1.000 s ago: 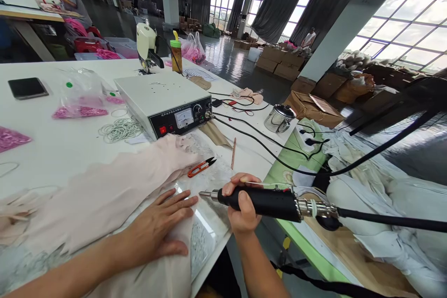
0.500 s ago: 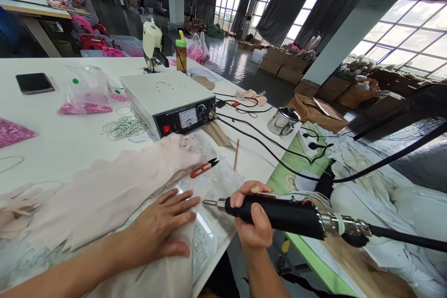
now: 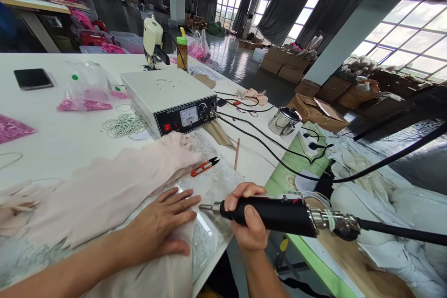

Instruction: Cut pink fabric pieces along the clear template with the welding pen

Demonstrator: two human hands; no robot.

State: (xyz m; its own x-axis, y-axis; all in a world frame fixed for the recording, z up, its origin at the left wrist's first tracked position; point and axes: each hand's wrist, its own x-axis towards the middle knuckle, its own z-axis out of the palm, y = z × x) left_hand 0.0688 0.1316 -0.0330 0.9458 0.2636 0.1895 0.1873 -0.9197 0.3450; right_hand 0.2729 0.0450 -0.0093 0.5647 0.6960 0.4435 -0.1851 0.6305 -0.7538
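Observation:
My left hand [image 3: 164, 221] lies flat, fingers spread, pressing a beige fabric piece [image 3: 174, 270] onto a clear plastic sheet [image 3: 206, 240] near the table's front edge. My right hand [image 3: 249, 219] is wrapped round a black ultrasonic handpiece [image 3: 279, 214], held roughly level. Its metal tip [image 3: 206, 207] points left, close to my left fingertips and the fabric's edge; I cannot tell whether it touches. A larger pale pink fabric piece [image 3: 115, 191] is spread behind my left hand. Beyond the fingers lie orange thread snips [image 3: 204, 166].
A control box [image 3: 167, 98] with a dial stands behind the fabric. Black cables [image 3: 265, 139] run from it to the right. A metal cup [image 3: 284, 121], a pencil-like stick [image 3: 237, 153], white elastic loops [image 3: 124, 125] and a phone [image 3: 33, 78] rest on the table. White cloth [image 3: 384, 200] is piled at right.
My right hand has brought the handpiece slightly left, so its tip is nearer my left fingertips. My left hand stays put. The camera view has shifted a little.

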